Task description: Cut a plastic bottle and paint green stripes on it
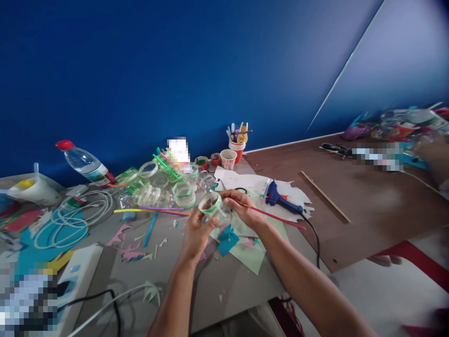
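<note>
Near the middle of the view, my left hand (197,234) is closed round a clear plastic bottle piece (223,216) with a green and white rim facing up and to the left. My right hand (245,213) grips a thin red brush (277,218), whose handle points out to the right. The brush's tip lies close to the piece's rim. Fingers of my right hand are behind the piece, partly hidden by it. Blue paper (227,241) and pale green paper (255,257) lie below my hands.
A blue glue gun (283,199) rests on torn white paper, its black cable trailing forward. Cut bottle rings (184,195), straws, a tipped bottle (86,164) and coiled white cable (75,224) lie left. Paper cups (228,159) stand behind; a stick (324,196) and a person's hand (433,152) are right.
</note>
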`<action>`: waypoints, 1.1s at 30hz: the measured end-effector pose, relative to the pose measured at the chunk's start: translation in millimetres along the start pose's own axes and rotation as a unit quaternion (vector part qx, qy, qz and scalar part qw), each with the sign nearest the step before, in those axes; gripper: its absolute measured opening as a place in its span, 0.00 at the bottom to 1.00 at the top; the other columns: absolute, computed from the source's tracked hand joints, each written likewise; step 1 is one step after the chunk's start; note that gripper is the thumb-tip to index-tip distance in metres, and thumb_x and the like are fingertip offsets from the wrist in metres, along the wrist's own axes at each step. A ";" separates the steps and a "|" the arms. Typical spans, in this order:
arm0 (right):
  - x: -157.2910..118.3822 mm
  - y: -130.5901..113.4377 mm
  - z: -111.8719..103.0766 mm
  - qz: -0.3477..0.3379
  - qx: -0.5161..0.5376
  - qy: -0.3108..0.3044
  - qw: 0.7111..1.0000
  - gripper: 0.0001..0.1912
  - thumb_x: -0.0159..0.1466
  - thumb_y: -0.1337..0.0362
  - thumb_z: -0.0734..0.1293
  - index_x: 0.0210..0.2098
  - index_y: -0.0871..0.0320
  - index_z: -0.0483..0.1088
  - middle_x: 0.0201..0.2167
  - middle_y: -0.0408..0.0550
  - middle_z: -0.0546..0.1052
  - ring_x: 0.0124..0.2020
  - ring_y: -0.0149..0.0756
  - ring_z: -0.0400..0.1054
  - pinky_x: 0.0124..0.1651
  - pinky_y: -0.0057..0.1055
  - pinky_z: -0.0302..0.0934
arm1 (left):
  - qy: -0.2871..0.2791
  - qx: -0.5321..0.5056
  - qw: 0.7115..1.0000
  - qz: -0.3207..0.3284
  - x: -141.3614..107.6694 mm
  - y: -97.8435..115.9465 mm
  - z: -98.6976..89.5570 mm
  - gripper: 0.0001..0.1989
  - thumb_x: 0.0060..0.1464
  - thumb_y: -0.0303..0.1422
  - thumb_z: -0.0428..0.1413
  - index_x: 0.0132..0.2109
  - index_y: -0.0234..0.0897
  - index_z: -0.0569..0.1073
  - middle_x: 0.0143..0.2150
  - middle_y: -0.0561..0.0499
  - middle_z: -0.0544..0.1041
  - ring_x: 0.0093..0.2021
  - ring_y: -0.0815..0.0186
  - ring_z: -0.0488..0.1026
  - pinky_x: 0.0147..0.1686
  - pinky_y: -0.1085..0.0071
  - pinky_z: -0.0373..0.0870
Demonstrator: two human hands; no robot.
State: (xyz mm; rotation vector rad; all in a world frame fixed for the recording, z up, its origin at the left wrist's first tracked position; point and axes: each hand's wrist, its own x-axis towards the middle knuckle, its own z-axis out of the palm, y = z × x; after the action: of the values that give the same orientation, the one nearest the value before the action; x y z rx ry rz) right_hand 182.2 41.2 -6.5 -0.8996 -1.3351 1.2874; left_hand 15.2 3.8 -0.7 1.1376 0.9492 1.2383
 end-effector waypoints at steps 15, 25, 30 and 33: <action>1.0 -13.5 -5.5 -0.067 0.096 0.116 0.986 0.16 0.60 0.52 0.64 0.36 0.58 0.74 0.22 0.45 0.71 0.25 0.32 0.64 0.29 0.30 0.58 | 0.123 -0.075 0.989 0.028 7.0 -0.7 -1.8 0.22 0.43 0.38 0.65 0.46 0.37 0.75 0.45 0.46 0.79 0.49 0.58 0.74 0.49 0.62 0.69; -10.8 -23.9 4.0 -0.035 0.021 -0.051 0.998 0.18 0.60 0.51 0.65 0.29 0.61 0.74 0.18 0.44 0.70 0.18 0.28 0.59 0.22 0.27 0.53 | 0.192 0.025 0.981 0.007 7.5 4.8 -4.5 0.22 0.44 0.42 0.63 0.45 0.36 0.72 0.38 0.49 0.78 0.39 0.62 0.75 0.38 0.68 0.69; -12.8 -25.3 6.8 -0.061 -0.046 -0.075 0.994 0.16 0.63 0.54 0.64 0.32 0.61 0.74 0.21 0.45 0.71 0.23 0.30 0.64 0.27 0.28 0.58 | 0.218 0.055 0.975 -0.004 8.3 3.4 -5.5 0.20 0.43 0.43 0.63 0.41 0.35 0.72 0.33 0.51 0.76 0.33 0.65 0.74 0.34 0.70 0.67; -13.0 -24.1 7.2 -0.054 -0.058 -0.077 0.994 0.14 0.64 0.57 0.63 0.33 0.61 0.74 0.22 0.45 0.71 0.24 0.31 0.64 0.27 0.27 0.58 | 0.219 0.054 0.974 -0.003 7.4 6.5 -4.2 0.19 0.43 0.42 0.63 0.40 0.36 0.73 0.32 0.52 0.76 0.32 0.66 0.73 0.33 0.70 0.67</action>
State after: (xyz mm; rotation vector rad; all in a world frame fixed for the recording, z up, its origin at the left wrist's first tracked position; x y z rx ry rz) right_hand 181.0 23.6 15.6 -0.8084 -1.5721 1.2250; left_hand 10.7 11.5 5.2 0.9570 1.3612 1.4797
